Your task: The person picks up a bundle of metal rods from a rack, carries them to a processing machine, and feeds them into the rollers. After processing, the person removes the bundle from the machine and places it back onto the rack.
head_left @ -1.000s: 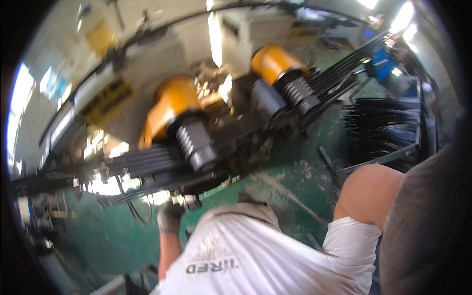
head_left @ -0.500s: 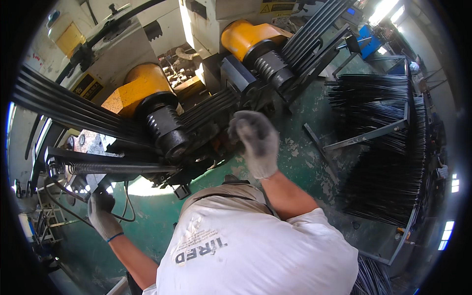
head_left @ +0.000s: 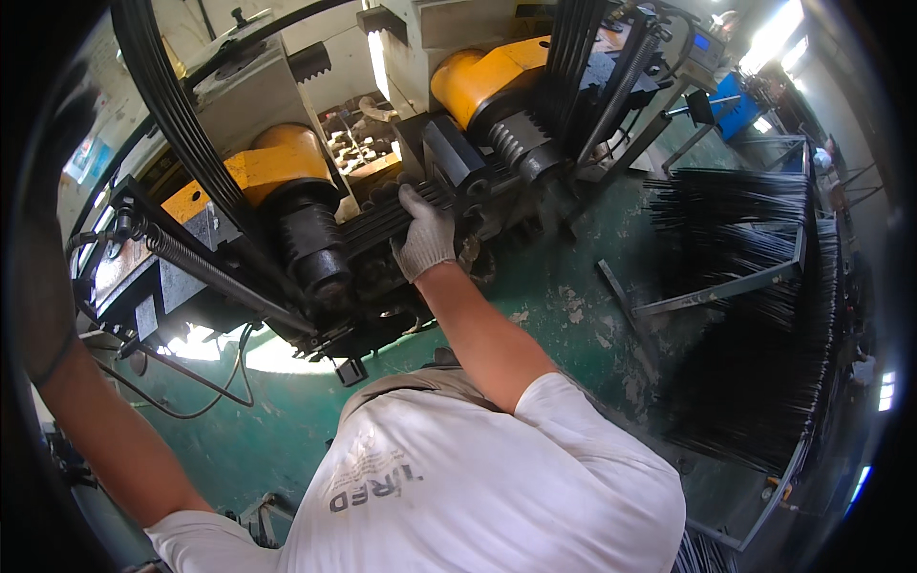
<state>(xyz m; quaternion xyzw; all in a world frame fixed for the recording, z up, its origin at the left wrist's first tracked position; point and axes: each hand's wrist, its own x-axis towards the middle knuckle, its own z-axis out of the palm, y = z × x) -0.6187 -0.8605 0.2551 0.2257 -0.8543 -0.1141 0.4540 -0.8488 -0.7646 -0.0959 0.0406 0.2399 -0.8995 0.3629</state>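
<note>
My right hand (head_left: 425,239), in a pale work glove with dark fingertips, is closed at the middle stretch of several dark metal rods (head_left: 377,218). The rods lie across a bending machine between two ribbed black rollers (head_left: 317,246). On the left, a bundle of the rods (head_left: 191,124) rises steeply; on the right, another rod bundle (head_left: 576,57) stands nearly upright. My left hand (head_left: 55,162) is raised at the far left rim, dark and smeared, so its fingers cannot be made out. Near it is a sloping machine arm with a coil spring (head_left: 205,272).
Yellow roller housings (head_left: 287,158) sit behind the rollers. A dark block (head_left: 454,158) stands between them. At right, a metal rack (head_left: 716,286) holds stacks of thin dark rods. Cables (head_left: 229,392) hang at lower left over the green floor (head_left: 573,315).
Both rod ends have swung upward, along with the left spring arm. My right hand moved forward and left onto the rods. My left hand went from below the spring arm to the far left rim.
</note>
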